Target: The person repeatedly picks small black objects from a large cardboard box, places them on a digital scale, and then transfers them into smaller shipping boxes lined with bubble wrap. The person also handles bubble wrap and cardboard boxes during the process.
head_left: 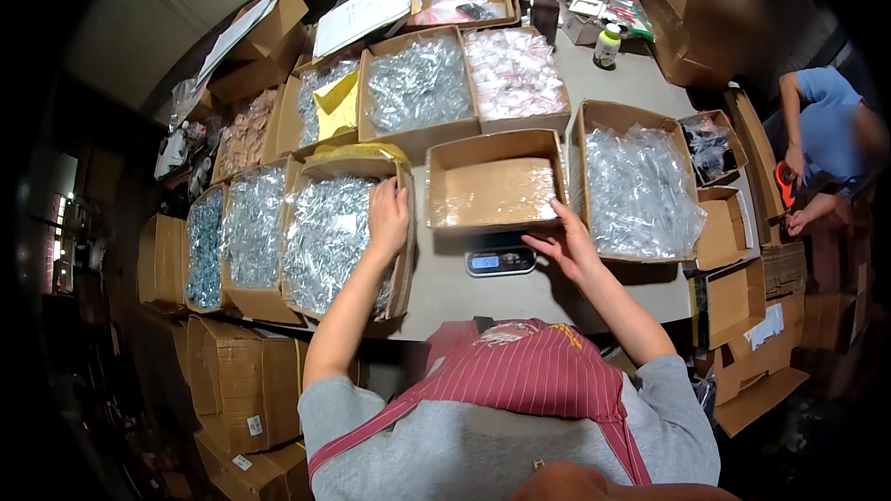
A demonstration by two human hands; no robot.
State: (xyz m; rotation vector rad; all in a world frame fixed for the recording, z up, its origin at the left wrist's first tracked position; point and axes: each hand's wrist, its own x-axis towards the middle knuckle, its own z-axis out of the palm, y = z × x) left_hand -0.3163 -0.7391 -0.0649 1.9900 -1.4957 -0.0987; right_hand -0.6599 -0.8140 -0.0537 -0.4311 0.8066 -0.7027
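Note:
My left hand point(388, 220) lies at the right side of a carton point(401, 264) filled with small clear bags of metal parts point(329, 232). Its fingers are stretched forward over the bags, and their tips are partly hidden. Fingers apart, my right hand point(568, 243) touches the near right corner of an open cardboard box point(492, 187). That box shows a bare brown bottom with a shiny strip of clear tape. Just in front of it, a small digital scale point(501, 262) with a lit display pokes out; the box covers the rest.
More cartons of clear bags point(640, 190) stand right and behind, one holding white-and-pink packets point(515, 74). A yellow sheet point(336, 104), clipboard point(364, 15), dark bottle point(546, 11) and green bottle point(607, 46) sit farther back. At right, another person's hand holds orange-handled scissors point(785, 184).

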